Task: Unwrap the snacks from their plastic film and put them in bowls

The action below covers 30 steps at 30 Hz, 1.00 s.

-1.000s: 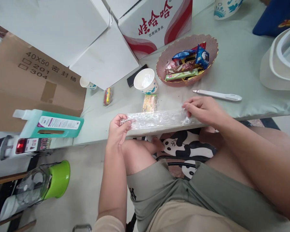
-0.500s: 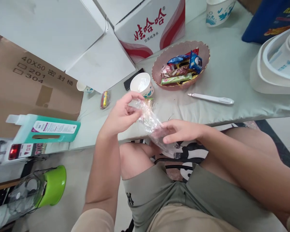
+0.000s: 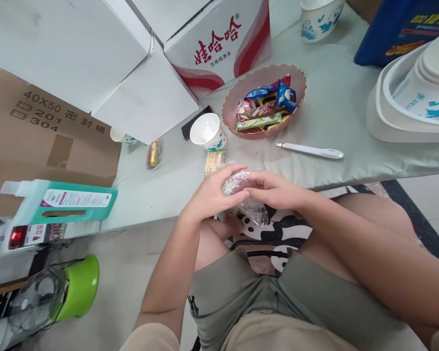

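Between both hands, just off the front edge of the cloth-covered table (image 3: 161, 195), is a crumpled clear plastic wrapper (image 3: 254, 210). My left hand (image 3: 219, 191) is curled around its upper end. From the other side, my right hand (image 3: 274, 190) grips the same plastic, fingertips close to the left thumb. The wrapper's lower end hangs over my lap. A small packaged snack (image 3: 214, 162) lies just beyond my left hand, below a white paper cup (image 3: 208, 131) with a blue-green print.
A pink bowl (image 3: 229, 109) of wrapped snacks stands behind, with a white-handled knife (image 3: 310, 151) in front. At left are another wrapped snack (image 3: 153, 154) and a green bottle (image 3: 106, 196). Boxes (image 3: 219, 48) line the back; a white container (image 3: 382, 117) stands right.
My hands have come together and the stretched wrapper is bunched up between them. My left hand has moved right and down, uncovering the small snack by the cup. The view has shifted slightly.
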Available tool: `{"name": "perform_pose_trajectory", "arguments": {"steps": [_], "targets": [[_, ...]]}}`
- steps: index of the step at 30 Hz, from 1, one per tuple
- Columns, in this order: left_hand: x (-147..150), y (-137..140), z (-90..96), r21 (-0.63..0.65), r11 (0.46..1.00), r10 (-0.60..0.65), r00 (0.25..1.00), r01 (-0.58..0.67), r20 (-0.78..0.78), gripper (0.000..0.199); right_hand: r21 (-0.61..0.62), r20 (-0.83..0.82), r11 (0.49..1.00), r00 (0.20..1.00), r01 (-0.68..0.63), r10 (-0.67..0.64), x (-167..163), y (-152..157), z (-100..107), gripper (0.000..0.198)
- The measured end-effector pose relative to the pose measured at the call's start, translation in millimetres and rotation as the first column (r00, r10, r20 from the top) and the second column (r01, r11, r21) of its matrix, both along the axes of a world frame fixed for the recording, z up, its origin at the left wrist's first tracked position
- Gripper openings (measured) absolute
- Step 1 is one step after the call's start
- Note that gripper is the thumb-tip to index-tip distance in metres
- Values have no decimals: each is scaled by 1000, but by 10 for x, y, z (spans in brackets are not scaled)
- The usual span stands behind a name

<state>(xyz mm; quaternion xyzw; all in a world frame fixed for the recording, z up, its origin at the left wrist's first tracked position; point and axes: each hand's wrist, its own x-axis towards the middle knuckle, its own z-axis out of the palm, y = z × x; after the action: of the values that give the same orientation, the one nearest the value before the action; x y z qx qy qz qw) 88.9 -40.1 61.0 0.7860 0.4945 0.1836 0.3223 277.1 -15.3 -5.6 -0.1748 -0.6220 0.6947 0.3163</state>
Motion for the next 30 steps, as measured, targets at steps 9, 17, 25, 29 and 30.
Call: {"name": "perform_pose_trajectory", "arguments": {"steps": [9,17,25,29,30], "targets": [[-62,13,-251,-242,866,499,788,-437,361,51,165,204,856,832,490,-516,41,44,2,33],[36,-45,-244,-541,787,595,593,-295,542,66,-79,221,962,945,263,-240,-52,12,-18,31],[27,-101,-398,-666,690,645,657,-282,390,47,-104,129,944,945,313,-299,-60,35,-27,20],[-33,-66,-364,-666,674,704,552,-319,447,27,180,130,957,959,226,-251,5,5,29,27],[-46,-66,-361,-654,675,710,542,-341,450,21,285,140,939,961,191,-238,18,-6,31,31]]}}
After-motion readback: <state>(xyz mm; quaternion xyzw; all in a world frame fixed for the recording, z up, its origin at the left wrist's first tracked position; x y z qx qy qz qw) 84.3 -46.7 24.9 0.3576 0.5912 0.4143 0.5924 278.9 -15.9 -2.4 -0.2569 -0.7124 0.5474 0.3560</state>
